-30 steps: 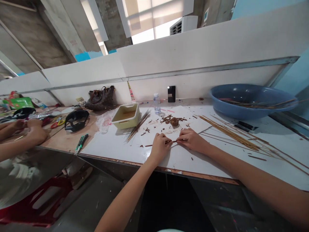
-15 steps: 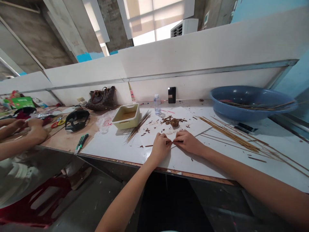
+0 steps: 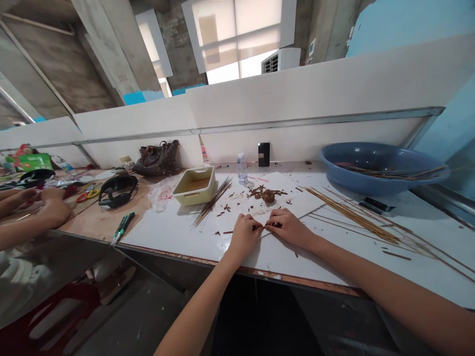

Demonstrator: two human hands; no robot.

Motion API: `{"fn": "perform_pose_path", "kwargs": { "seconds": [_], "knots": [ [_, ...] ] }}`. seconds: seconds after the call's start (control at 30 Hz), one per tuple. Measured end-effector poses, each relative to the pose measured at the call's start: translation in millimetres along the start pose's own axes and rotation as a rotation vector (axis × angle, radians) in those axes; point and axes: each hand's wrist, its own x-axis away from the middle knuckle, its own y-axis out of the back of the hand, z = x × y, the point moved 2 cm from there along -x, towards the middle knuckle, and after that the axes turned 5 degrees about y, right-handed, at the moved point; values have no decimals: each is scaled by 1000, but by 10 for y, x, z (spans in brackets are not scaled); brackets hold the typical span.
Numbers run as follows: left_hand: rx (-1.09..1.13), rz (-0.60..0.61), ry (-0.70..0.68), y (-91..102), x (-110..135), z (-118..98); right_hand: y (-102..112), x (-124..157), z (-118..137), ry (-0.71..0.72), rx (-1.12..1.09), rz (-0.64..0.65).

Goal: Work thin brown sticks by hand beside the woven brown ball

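My left hand [image 3: 245,234] and my right hand [image 3: 285,226] rest close together on the white table [image 3: 178,230], fingers curled. Between their fingertips they pinch a thin brown stick [image 3: 264,226] coated with dark paste, lying flat on the surface. Just beyond the hands sits a brown lump of paste [image 3: 267,196] with dark crumbs around it. A bundle of dark coated sticks [image 3: 212,200] lies to the left, and a fan of bare bamboo sticks [image 3: 352,213] spreads to the right.
A yellow tray [image 3: 196,185], a small water bottle [image 3: 242,167] and a phone [image 3: 263,154] stand behind. A blue basin [image 3: 378,166] with sticks sits at right. At left are a black headset [image 3: 117,189], pens [image 3: 122,227], a handbag [image 3: 156,157] and another person's hands [image 3: 44,203].
My two hands have drawn closer together along the stick; the right hand slid left toward the left one. The camera tilted up slightly.
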Motion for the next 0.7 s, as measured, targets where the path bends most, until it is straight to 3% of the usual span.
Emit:
{"fn": "perform_pose_path", "kwargs": {
  "seconds": [0.33, 0.53, 0.7],
  "knots": [
    [-81, 24, -39, -12, -35, 13, -40, 40, -41, 81, 38, -7],
    [-75, -72, -49, -48, 15, 55, 10, 73, -2, 47, 10, -75],
    [-91, -4, -58, -75, -30, -4, -30, 59, -26, 61, -27, -66]
  ]
}}
